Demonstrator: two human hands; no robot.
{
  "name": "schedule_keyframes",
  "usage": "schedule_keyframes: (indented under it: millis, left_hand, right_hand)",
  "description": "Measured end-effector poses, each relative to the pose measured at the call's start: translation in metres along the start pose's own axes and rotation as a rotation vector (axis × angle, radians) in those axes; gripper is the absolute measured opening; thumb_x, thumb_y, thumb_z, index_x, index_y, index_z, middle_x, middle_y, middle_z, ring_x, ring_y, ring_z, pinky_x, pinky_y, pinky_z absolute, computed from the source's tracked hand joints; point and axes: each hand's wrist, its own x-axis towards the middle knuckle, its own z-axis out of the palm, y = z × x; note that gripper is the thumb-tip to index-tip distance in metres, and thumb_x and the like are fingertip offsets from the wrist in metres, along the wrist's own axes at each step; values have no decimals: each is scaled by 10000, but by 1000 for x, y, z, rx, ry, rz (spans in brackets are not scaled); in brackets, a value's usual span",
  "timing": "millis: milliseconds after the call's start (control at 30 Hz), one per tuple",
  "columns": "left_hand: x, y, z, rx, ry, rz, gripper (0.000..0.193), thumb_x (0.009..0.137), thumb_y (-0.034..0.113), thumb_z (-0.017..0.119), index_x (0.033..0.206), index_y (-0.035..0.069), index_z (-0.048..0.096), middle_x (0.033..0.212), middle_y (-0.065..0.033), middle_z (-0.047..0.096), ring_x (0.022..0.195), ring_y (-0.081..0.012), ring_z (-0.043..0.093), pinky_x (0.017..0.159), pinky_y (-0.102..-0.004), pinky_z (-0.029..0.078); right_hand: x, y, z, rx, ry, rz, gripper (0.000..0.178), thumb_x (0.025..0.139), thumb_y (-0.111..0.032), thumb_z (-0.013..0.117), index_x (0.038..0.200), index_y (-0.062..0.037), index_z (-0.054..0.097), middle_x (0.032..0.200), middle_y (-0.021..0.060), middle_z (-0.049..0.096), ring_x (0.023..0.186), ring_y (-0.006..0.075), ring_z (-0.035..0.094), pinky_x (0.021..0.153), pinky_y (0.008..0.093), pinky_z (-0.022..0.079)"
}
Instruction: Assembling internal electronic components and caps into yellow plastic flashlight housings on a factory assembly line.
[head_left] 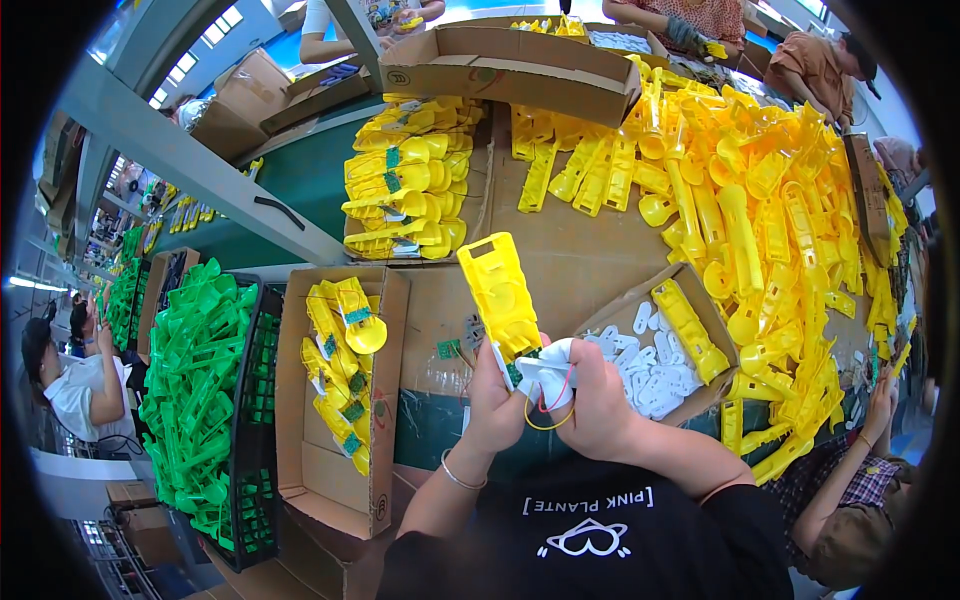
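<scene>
My left hand (493,408) is closed round the lower end of a yellow plastic housing (497,290), an elongated shell with a round cup in it, tilted up and away from me. At that end a small green circuit board (515,374) shows between my hands. My right hand (603,402) grips a white plastic piece (545,378) against the housing, thumb on top. Thin red and yellow wires (550,427) loop out below it. How the white piece meets the housing is hidden by my fingers.
Right of my hands, a cardboard tray (728,345) holds small white parts; a large heap of yellow housings (740,230) lies beyond. At left stand a cardboard box (300,470) with wired yellow housings and a black crate (262,400) of green ones. A metal post (200,150) slants across. Other people work around.
</scene>
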Motion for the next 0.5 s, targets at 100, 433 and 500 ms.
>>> schedule_keyframes:
  millis: [100,433,500]
  left_hand:
    - [-2,-9,1,115,18,98,477,784,6,536,1217,12,337,1097,-94,519,1007,-171,530,896,-296,412]
    - [-2,-5,-7,239,-28,106,495,792,38,580,1211,9,319,1070,-104,494,989,-193,532,878,-317,425]
    - [1,5,-13,-194,-128,-161,516,780,47,605,1214,-2,330,1030,-106,502,937,-208,562,842,-339,464]
  right_hand:
    - [-1,-3,1,-45,9,5,293,818,-51,575,1014,33,375,749,160,575,616,311,615,546,340,481]
    - [5,6,-7,-28,-46,27,322,764,7,598,1026,22,411,724,151,568,602,304,600,530,332,476]
    - [13,10,-22,-81,-47,-146,335,731,48,602,1042,25,479,761,141,575,616,265,590,524,310,470]
